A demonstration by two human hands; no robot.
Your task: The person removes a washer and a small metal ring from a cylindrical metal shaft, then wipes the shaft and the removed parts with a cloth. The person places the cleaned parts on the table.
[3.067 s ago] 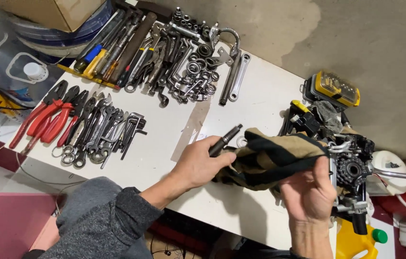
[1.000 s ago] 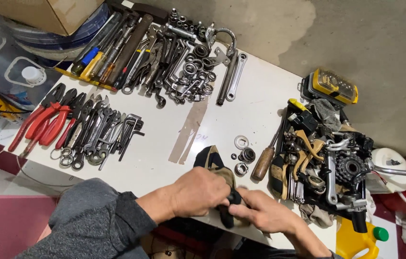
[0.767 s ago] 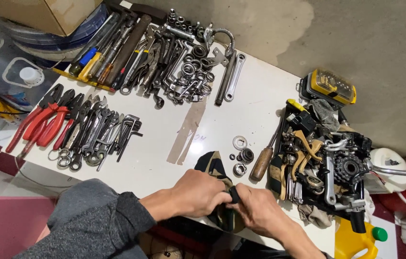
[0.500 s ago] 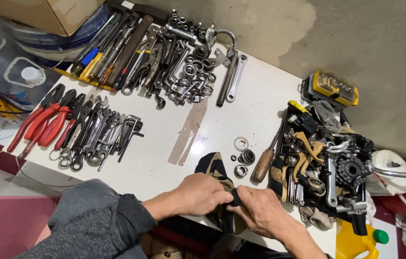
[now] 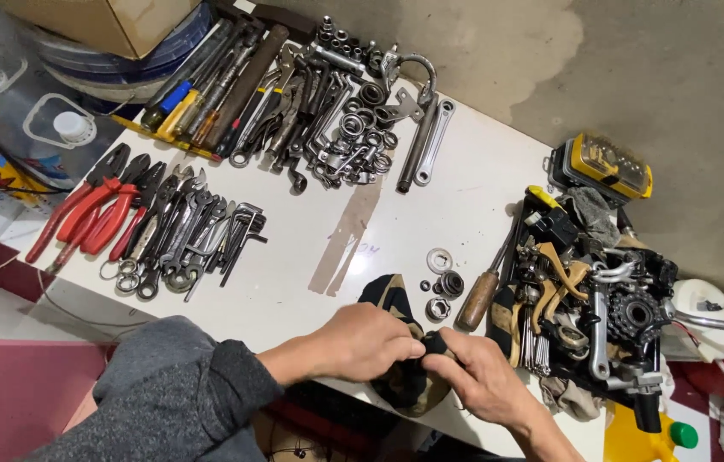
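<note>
Both my hands meet at the near edge of the white table (image 5: 465, 197). My left hand (image 5: 362, 340) and my right hand (image 5: 482, 381) pinch a dark camouflage cloth pouch (image 5: 396, 299) between them; it lies bunched on the table and hangs over the edge. What is inside the folds stays hidden. Just beyond my fingers lie a few small rings and nuts (image 5: 441, 284) and a wooden-handled tool (image 5: 480, 299).
Red-handled pliers and wrenches (image 5: 148, 227) lie at the left. Screwdrivers, sockets and spanners (image 5: 311, 103) fill the far side. A heap of bike parts with a sprocket (image 5: 602, 299) and a yellow bit case (image 5: 606, 167) sit right. A yellow bottle (image 5: 644, 436) stands below.
Earlier I held the cloth spread between both hands at the right. Now it lies bunched at the table's near edge, with both hands closed on it; over the last second they barely moved.
</note>
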